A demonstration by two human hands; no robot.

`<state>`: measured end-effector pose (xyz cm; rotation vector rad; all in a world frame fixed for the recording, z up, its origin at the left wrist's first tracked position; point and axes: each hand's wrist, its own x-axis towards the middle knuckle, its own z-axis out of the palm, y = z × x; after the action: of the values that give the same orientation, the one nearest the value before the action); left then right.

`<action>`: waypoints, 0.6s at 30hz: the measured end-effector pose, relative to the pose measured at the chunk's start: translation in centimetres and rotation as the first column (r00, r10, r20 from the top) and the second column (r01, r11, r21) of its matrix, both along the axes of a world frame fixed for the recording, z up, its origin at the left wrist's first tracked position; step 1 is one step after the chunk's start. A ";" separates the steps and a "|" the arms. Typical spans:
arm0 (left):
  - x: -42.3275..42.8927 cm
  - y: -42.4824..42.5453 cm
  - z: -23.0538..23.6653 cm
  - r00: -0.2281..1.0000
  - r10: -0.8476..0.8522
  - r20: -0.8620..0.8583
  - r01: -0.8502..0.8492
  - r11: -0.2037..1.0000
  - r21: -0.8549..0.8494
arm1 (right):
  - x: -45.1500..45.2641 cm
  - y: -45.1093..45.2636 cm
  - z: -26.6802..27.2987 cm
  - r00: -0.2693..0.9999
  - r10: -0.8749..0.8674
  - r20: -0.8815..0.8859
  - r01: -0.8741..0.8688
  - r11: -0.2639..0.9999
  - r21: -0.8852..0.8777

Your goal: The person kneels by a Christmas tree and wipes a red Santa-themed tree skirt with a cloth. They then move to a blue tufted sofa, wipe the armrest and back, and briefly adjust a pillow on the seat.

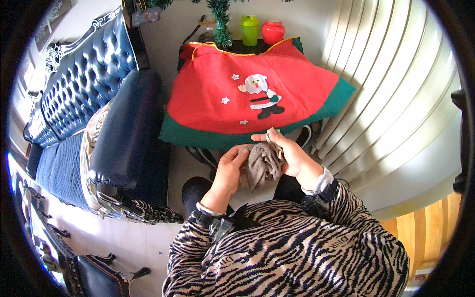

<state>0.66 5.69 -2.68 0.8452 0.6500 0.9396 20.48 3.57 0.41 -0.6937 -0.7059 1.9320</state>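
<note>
Between my hands is a bunched grey-brown cloth [262, 163], crumpled with a loose end hanging down. My left hand [229, 170] pinches its left edge between thumb and fingers. A gathered upper part of the cloth is gripped by my right hand [291, 154], with one finger pointing out to the left. Just beyond my hands, a red felt Christmas tree skirt [207, 85] with a green border, a Santa figure and white stars drapes over a small dark table.
A tufted dark blue sofa [111, 137] stands at the left, a white ribbed radiator [371, 111] at the right. Behind the skirt are a green lidded cup [250, 31], a red jar [273, 32], a glass jar [207, 32] and green tinsel branches [221, 24].
</note>
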 end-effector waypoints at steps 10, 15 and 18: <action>0.1 0.2 -2.0 0.991 0.134 -0.004 -0.134 0.987 -0.093 | -0.7 -1.1 -1.6 0.848 -0.162 0.505 0.048 0.972 0.231; -0.2 0.4 -2.1 0.984 0.169 0.060 -0.158 0.976 -0.150 | -2.2 -1.7 -1.7 0.565 -0.394 0.725 -0.239 0.763 0.601; -0.9 0.4 -1.9 0.992 0.115 0.054 -0.106 0.983 -0.151 | -2.8 -1.4 -0.6 0.523 -0.300 0.798 -0.260 0.835 0.485</action>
<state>-0.23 6.10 -4.56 0.6505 0.7086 1.0014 17.65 2.14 -0.19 -1.2708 -1.7935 1.1026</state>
